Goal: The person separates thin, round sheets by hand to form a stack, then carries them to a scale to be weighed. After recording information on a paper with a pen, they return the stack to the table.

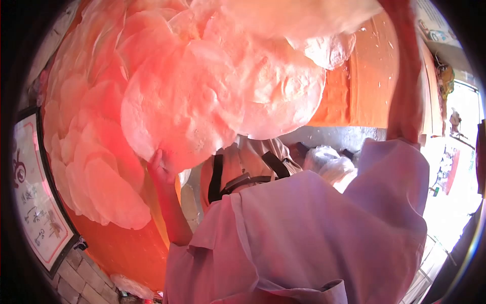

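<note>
Thin, pale, round sheets, translucent like rice paper or very thin pancakes, lie overlapping in a large heap (91, 96) under pinkish-red light. At the near edge of the heap, my left hand (161, 166) pinches the rim of one wrinkled round sheet (185, 104). A second sheet (283, 93) lies just right of it, partly underneath. My right forearm (406, 76) stretches up along the right side, and its hand is beyond the top of the view. Near the top, a larger pale sheet (304, 15) looks blurred; what holds it, if anything, is hidden.
An orange cloth (362, 86) with small flakes covers the table. Crumpled clear plastic (328, 164) sits below its near edge. A framed panel with writing (38, 197) stands at the left, above a brick surface (83, 278). Bright light enters at the right.
</note>
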`<state>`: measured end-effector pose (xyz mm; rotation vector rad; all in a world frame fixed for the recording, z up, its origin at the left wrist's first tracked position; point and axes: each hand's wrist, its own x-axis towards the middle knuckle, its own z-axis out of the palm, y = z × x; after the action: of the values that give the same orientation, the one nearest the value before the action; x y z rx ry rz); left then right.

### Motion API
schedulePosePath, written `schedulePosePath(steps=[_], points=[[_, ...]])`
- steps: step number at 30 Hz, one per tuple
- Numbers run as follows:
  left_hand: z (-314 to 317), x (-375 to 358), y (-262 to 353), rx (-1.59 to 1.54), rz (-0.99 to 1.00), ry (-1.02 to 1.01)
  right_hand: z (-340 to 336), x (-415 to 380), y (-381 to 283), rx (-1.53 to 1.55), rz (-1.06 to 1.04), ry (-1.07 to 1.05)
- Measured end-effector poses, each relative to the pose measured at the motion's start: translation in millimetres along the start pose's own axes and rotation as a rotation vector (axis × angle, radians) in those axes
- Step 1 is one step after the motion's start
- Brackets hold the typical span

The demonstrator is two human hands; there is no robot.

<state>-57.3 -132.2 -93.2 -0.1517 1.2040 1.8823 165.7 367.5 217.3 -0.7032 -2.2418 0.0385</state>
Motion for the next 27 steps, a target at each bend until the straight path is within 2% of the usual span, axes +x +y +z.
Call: schedulePosePath(steps=[1,2,4,6,7,8,9,10,11,12,13,15,16,18,22,23,24,26,27], points=[[12.7,-2.8,3.0,0.040,0.045,0.024,-20.2,-3.8,-25.6,-0.216,-0.047,0.111],[19.9,-3.6,4.7,0.077,0.093,0.048,-38.9,-10.5,-39.6,-0.261,-0.033,0.017],[-27.3,10.3,5.8,0.726,0.478,-0.130,-43.8,-30.1,-27.9,-0.324,-0.134,-0.022],[-18.1,8.7,11.9,0.838,0.599,-0.155,-19.6,-81.2,-5.8,-0.392,-0.178,-0.165],[32.6,-5.1,25.4,0.632,0.523,-0.086,-7.6,-106.7,5.1,-0.423,-0.203,-0.235],[47.5,-7.5,33.2,0.538,0.478,-0.053,-6.2,-136.8,23.2,-0.515,-0.046,-0.626],[62.4,-9.8,41.1,0.441,0.437,-0.018,-3.4,-171.2,24.3,-0.005,0.169,-0.659],[60.2,-5.5,48.3,0.458,0.426,-0.020,15.6,-200.5,8.0,-0.488,0.103,-0.877],[55.9,-0.9,56.4,0.586,0.523,-0.082,20.0,-247.5,7.5,-0.258,0.084,-0.750],[51.5,3.7,64.6,0.704,0.630,-0.136,19.0,-283.8,-4.3,-0.106,0.220,-0.759],[45.0,8.0,72.2,0.929,0.847,-0.249,18.3,-316.5,-19.1,-0.082,0.360,-0.776],[48.7,9.3,80.1,1.144,1.042,-0.358,4.1,-344.3,-57.8,-0.040,0.438,-0.794],[59.1,10.8,85.8,1.134,1.019,-0.358,1.7,-359.3,-70.8,-0.002,0.401,-0.734],[88.3,17.4,94.3,0.920,0.859,-0.299,0.2,-363.2,-96.6,0.055,0.400,-0.668],[215.6,17.2,122.2,0.167,0.236,-0.187,5.4,-326.8,-121.5,0.036,0.496,-0.525],[237.7,23.0,127.0,0.180,0.262,-0.215,6.0,-318.3,-123.1,0.014,0.537,-0.507],[256.5,27.7,129.5,0.193,0.285,-0.240,8.4,-311.7,-123.1,0.238,0.785,-0.529],[295.5,24.2,130.6,0.485,0.595,-0.394,16.4,-300.7,-113.4,0.718,1.260,-0.552],[312.6,21.4,130.0,0.615,0.762,-0.456,25.6,-298.6,-97.7,1.132,1.349,-0.540]])
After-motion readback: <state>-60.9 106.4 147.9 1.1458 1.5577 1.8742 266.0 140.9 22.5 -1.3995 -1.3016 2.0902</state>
